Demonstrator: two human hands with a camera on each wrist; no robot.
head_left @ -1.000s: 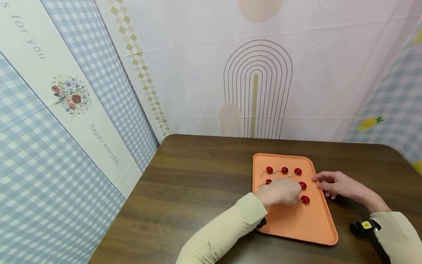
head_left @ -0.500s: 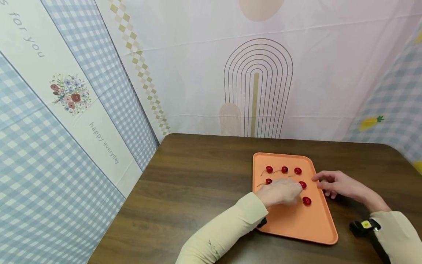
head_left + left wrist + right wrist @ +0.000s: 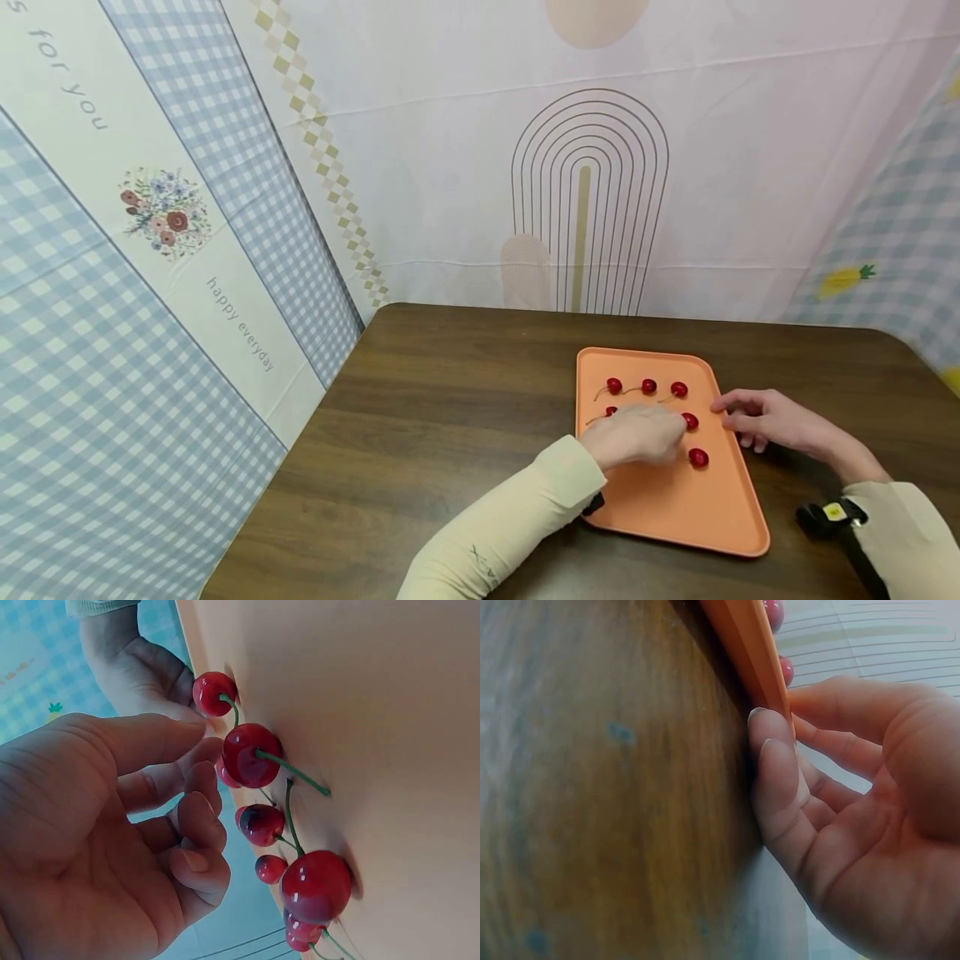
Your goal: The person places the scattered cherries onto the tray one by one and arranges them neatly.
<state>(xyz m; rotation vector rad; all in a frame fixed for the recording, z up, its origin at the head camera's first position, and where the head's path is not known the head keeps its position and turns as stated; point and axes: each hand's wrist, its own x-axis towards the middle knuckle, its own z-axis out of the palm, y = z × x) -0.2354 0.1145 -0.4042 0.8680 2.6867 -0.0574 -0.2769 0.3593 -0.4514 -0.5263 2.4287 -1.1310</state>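
My left hand [image 3: 640,434] reaches low over the orange tray [image 3: 675,517], hiding part of the cherries from the head view. In the left wrist view its thumb and fingers are loosely bent, the fingertips right beside a red cherry [image 3: 253,755] with a green stem. A gap shows between thumb tip and that cherry. Another cherry [image 3: 319,885] lies further along the tray. To the right of the left hand are a cherry [image 3: 698,457] and one behind it [image 3: 689,422]. My right hand [image 3: 780,423] holds the tray's right rim, thumb above and fingers against its outer side.
Three cherries with stems form the back row, among them a middle one [image 3: 648,387]. The tray rests on a dark wooden table [image 3: 450,400]. A printed cloth [image 3: 450,167] hangs behind the table, and a checked one [image 3: 75,333] hangs at the left.
The front right cherry has shifted slightly to the right and toward the near side. Both hands keep almost the same places, with the right hand still at the tray's rim.
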